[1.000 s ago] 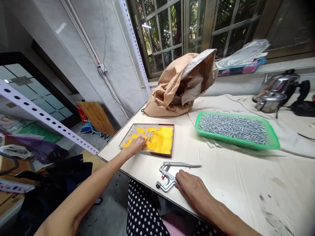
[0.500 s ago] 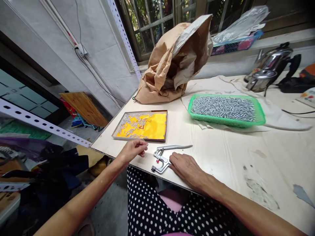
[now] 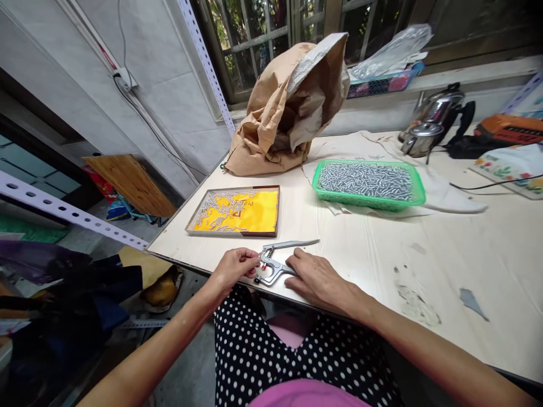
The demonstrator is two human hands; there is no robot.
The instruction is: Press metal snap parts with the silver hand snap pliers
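Thumb and forefinger of the left hand (image 3: 237, 265) are pinched together beside the C-shaped end of a pair of silver-grey metal hand pliers (image 3: 276, 269); whether a small piece sits between the fingertips is too small to tell. The right hand (image 3: 316, 277) lies palm down, its fingers closed around the end of the lower handle. These pliers lie near the front edge of a pale wood-grain table (image 3: 352, 243), between the two hands, their handles spread apart, with a coil spring and a small red part near the C-shaped end.

Just beyond the left hand is a shallow rectangular box with brown and grey sides (image 3: 261, 234) and a printed yellow bottom (image 3: 263, 212). Small silver metal pieces (image 3: 206, 210) are scattered in it, mostly toward its left side. Farther back and to the right, a translucent green plastic tray (image 3: 418, 189) is heaped with similar silver pieces (image 3: 365, 180) and stands on a white cloth (image 3: 452, 198). Behind the box, a crumpled brown paper bag (image 3: 265, 127) stands with its wide mouth tilted to the right.
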